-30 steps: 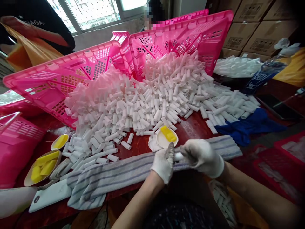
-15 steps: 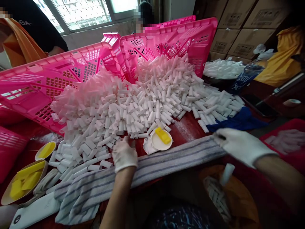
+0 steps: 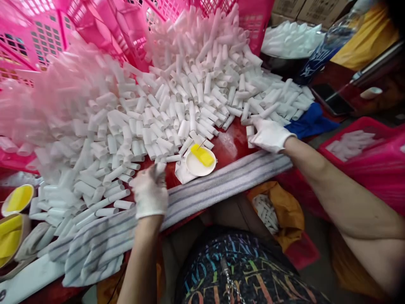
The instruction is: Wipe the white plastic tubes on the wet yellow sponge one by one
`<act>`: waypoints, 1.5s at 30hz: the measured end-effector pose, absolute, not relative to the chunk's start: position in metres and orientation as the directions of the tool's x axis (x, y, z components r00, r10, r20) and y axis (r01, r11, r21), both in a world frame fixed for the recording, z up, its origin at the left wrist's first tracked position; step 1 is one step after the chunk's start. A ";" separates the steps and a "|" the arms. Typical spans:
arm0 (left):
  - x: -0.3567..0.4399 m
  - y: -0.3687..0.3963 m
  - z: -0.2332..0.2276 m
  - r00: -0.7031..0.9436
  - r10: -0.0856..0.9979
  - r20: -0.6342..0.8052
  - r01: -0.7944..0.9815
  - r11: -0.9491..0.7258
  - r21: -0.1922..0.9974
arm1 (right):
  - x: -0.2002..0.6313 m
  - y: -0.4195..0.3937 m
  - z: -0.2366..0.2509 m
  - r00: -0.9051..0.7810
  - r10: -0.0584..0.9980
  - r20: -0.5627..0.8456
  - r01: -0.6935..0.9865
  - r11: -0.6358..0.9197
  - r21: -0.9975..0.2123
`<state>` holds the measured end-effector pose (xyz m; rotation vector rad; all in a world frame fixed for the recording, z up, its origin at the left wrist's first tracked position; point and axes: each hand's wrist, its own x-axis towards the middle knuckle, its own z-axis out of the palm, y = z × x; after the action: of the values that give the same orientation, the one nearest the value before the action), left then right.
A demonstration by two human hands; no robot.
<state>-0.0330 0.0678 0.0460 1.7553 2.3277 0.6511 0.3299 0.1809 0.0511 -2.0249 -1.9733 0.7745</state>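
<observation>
A big heap of white plastic tubes (image 3: 177,109) covers the red table. My left hand (image 3: 150,192), in a white glove, hovers at the heap's near edge above a striped towel (image 3: 221,181); its fingers are curled around what looks like one white tube, though it is blurred. My right hand (image 3: 268,134), also gloved, lies with fingers spread on loose tubes at the heap's right edge, beside a blue cloth (image 3: 311,120). Between my hands sits a small white dish (image 3: 193,168) with a yellow sponge (image 3: 203,156).
Pink baskets (image 3: 47,38) lean behind the heap. A red crate (image 3: 363,124) with tubes is at the right, an orange bag (image 3: 284,207) of tubes below the table edge. A phone (image 3: 332,103) and a bottle (image 3: 319,55) lie far right. Yellow-filled dishes (image 3: 17,198) sit at left.
My hands parted from a tube held together. The right hand swung out right, then came back onto the heap's right edge. The left hand reached into the pile and drew back. The view tilted down.
</observation>
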 end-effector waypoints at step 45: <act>0.004 0.074 0.033 -0.246 0.967 -0.073 0.511 0.193 0.838 | 0.256 0.143 -0.015 -0.364 0.914 0.181 0.316 0.304 -0.899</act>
<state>0.0043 0.0743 0.0334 1.3811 1.8508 0.9403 0.2558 0.1434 -0.0149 -1.0981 -1.8461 1.0438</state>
